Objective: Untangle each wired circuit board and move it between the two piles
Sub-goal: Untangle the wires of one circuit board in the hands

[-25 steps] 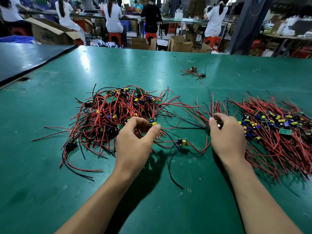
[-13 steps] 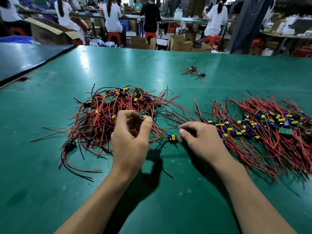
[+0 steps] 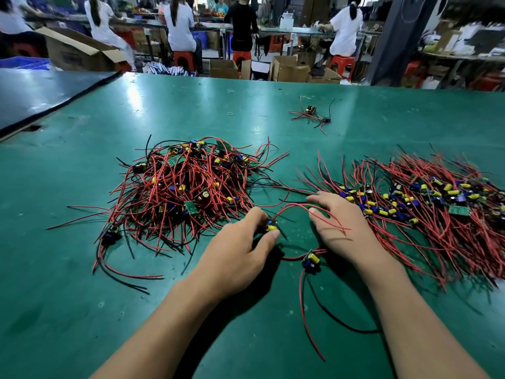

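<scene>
On the green matted surface (image 3: 76, 283) lie two heaps of small circuit boards with red and black wire leads. The left heap (image 3: 180, 187) is a loose tangled mound, with wires looping in every direction and boards with yellow and blue components buried among them. The right heap (image 3: 431, 212) is flatter. Its boards sit in a rough band, and their red wires fan away toward the far and near edges.

The left hand (image 3: 237, 250) is between the heaps, near the foot of the tangled mound. Its thumb and curled fingers pinch a small board with a yellow capacitor (image 3: 271, 227). A red wire from that board arcs up and over the back of the right hand (image 3: 344, 225). The right hand lies palm down with its fingers nearly straight and slightly spread. It grips nothing, and its fingertips touch the near edge of the right heap.

A second loose board with a yellow capacitor (image 3: 312, 260) lies on the surface just below the gap between the two hands. Its red and black leads trail toward the viewer.

Farther back, well apart from both heaps, sits a small stray cluster of wired boards (image 3: 311, 114). A thin yellow rubber band (image 3: 230, 114) lies to its left. Beyond the far edge of the surface are cardboard boxes (image 3: 289, 69) and people in white seated on red stools (image 3: 182, 59).
</scene>
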`<state>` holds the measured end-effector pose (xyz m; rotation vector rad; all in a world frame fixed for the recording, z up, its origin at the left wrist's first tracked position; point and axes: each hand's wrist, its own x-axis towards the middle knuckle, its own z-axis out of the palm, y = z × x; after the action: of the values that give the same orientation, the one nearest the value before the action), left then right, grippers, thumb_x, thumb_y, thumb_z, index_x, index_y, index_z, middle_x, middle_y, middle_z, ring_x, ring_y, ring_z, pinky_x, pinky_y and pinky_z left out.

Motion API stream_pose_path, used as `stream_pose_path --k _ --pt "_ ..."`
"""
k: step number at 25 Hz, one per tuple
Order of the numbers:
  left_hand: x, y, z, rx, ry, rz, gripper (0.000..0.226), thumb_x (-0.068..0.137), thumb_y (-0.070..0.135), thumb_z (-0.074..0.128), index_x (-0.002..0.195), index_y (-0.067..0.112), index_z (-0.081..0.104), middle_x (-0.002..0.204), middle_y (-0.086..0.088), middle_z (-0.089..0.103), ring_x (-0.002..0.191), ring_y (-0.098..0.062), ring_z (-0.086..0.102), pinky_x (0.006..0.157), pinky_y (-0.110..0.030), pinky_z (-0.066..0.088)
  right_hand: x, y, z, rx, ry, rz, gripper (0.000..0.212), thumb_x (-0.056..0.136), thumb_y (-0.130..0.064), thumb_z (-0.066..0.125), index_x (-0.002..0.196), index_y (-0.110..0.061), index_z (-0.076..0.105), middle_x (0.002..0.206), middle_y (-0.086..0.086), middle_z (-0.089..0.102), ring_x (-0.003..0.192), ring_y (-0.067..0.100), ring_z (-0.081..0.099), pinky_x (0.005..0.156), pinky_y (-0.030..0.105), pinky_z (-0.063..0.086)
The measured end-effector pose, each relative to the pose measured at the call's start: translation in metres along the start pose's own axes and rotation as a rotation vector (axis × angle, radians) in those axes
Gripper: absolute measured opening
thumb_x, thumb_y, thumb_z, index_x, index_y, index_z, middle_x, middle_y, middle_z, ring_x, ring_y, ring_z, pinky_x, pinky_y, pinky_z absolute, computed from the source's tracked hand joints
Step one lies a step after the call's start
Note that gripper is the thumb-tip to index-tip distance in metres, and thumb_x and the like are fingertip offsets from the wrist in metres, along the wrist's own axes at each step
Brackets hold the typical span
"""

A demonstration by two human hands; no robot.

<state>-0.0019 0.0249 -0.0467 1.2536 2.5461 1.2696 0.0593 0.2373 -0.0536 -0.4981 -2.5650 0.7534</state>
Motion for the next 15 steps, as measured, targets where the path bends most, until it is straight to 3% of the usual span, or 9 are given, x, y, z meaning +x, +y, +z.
stream_pose_path --k 2,5,8,10,12,15 --pt "0.0 0.001 -0.001 -0.074 0.105 -0.031 0.019 0.093 0.042 0.059 0.092 0.024 0.051 0.068 0.005 0.062 0.065 -0.015 0.057 0.067 -0.037 0.047 -0.003 -0.001 -0.005 0.055 0.007 0.051 0.03 0.094 -0.003 0.062 0.124 -0.002 0.068 0.134 0.016 0.063 0.13 0.028 0.055 0.106 0.011 0.023" --pt "0.002 0.005 -0.005 -0.205 0.273 -0.083 0.016 0.091 0.031 0.067 0.086 0.02 0.056 0.07 0.003 0.064 0.066 -0.014 0.06 0.066 -0.032 0.05 -0.004 -0.009 -0.009 0.135 0.039 0.105 0.03 0.098 -0.004 0.058 0.127 -0.003 0.067 0.134 0.012 0.063 0.128 0.023 0.056 0.113 0.02 0.03" --pt "0.004 0.007 -0.009 -0.246 0.419 -0.157 0.015 0.089 0.029 0.07 0.083 0.02 0.058 0.07 0.005 0.065 0.064 -0.01 0.059 0.061 -0.023 0.048 -0.005 -0.021 -0.016 0.146 0.083 0.095 0.026 0.097 -0.006 0.06 0.119 -0.011 0.073 0.117 0.003 0.072 0.105 0.011 0.063 0.091 0.004 0.037" --pt "0.006 0.005 -0.011 -0.282 0.462 -0.248 0.015 0.089 0.03 0.069 0.085 0.02 0.059 0.067 0.002 0.064 0.062 -0.014 0.059 0.06 -0.029 0.048 -0.007 -0.028 -0.023 0.189 0.055 0.095 0.027 0.093 -0.004 0.062 0.112 -0.018 0.076 0.102 -0.006 0.074 0.09 0.004 0.064 0.078 -0.004 0.037" --pt "0.008 0.001 -0.014 -0.285 0.477 -0.335 0.015 0.089 0.032 0.068 0.093 0.021 0.059 0.066 0.002 0.063 0.06 -0.014 0.056 0.063 -0.031 0.047 -0.008 -0.034 -0.032 0.243 -0.085 0.103 0.032 0.086 0.0 0.066 0.097 -0.027 0.077 0.087 -0.015 0.072 0.076 -0.001 0.063 0.07 0.0 0.041" --pt "0.01 -0.003 -0.014 -0.231 0.427 -0.383 0.014 0.089 0.031 0.067 0.097 0.02 0.063 0.067 0.0 0.065 0.062 -0.01 0.058 0.064 -0.022 0.044 -0.012 -0.045 -0.04 0.242 -0.424 0.149 0.037 0.08 0.001 0.066 0.09 -0.033 0.076 0.083 -0.005 0.07 0.067 0.001 0.059 0.065 0.01 0.048"
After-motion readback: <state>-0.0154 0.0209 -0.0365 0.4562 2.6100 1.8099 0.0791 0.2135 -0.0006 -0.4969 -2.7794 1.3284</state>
